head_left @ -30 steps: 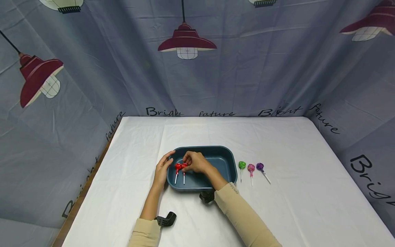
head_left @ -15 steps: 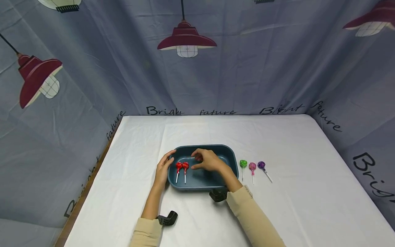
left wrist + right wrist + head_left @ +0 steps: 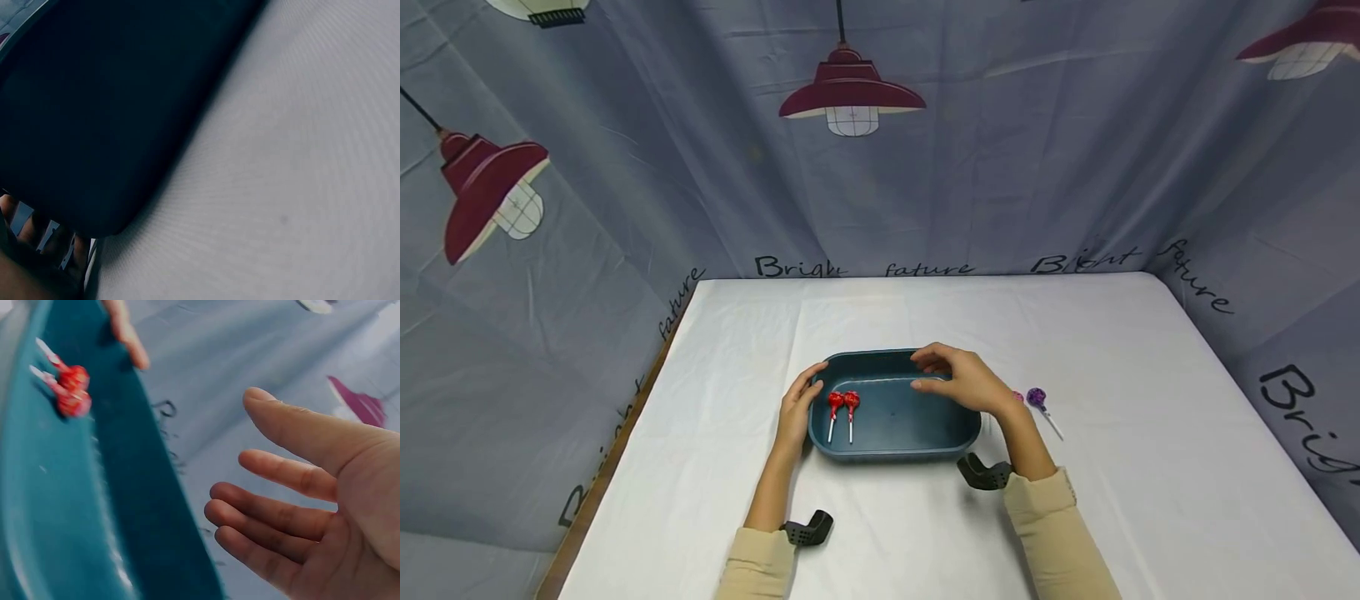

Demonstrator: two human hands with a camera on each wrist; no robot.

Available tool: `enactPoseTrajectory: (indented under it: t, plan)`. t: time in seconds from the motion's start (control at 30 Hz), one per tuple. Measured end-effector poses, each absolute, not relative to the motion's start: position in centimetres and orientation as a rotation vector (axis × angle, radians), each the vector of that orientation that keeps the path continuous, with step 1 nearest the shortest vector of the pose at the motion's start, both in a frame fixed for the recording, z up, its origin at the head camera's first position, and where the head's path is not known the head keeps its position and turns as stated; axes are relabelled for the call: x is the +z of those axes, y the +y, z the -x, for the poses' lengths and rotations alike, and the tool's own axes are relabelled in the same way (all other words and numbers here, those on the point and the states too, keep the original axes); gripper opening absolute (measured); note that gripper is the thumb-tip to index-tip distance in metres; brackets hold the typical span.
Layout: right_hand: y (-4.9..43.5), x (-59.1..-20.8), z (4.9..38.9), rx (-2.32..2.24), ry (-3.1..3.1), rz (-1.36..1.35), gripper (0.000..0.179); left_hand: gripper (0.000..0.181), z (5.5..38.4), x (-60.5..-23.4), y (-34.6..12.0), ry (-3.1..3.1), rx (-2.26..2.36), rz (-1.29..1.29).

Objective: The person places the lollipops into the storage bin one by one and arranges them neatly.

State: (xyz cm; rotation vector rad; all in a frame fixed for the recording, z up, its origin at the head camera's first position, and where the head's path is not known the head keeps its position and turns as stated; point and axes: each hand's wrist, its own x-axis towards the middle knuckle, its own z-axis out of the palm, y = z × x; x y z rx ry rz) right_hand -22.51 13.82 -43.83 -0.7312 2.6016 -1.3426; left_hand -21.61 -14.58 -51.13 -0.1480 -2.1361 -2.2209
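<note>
A dark teal rectangular tray (image 3: 895, 454) sits on the white table. Two red lollipops (image 3: 835, 402) lie side by side at its left end, sticks toward the person. The left hand (image 3: 793, 412) holds the tray's left end, its fingers curving round the far corner; in the left wrist view, fingers (image 3: 53, 240) show beyond the tray's end. Over the tray's right end hovers the right hand (image 3: 966, 379), thumb and fingers apart, with nothing between them, as the right wrist view confirms. Beyond it lie a purple lollipop (image 3: 1037, 398) and a pink lollipop (image 3: 1018, 397), the latter mostly hidden by the wrist.
A white cloth covers the table (image 3: 760, 325). Behind it hangs a grey-blue curtain (image 3: 715, 167) printed with lamps and lettering. Black wrist cameras sit on the left wrist (image 3: 808, 528) and the right wrist (image 3: 985, 472).
The right hand has let go of the second red lollipop and moved right across the tray, now covering the green lollipop. The left hand has stayed on the tray.
</note>
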Motion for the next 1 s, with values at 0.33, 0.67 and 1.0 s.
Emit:
enactPoseTrajectory:
  t: [0.33,0.67,1.0]
  plan:
    - [19.2,-40.7,20.0,-1.425,2.754,0.447,0.04,0.033,21.7,-51.1,-14.4,-2.121,-2.24,0.153]
    - [27.9,-50.4,22.7,-1.515,3.015,0.223,0.035,0.033,21.6,-51.1,-14.4,-2.129,-2.255,0.115]
    - [31.1,-56.7,22.5,-1.39,3.124,-0.119,0.04,0.034,21.7,-51.2,-14.7,-2.131,-2.238,0.126]
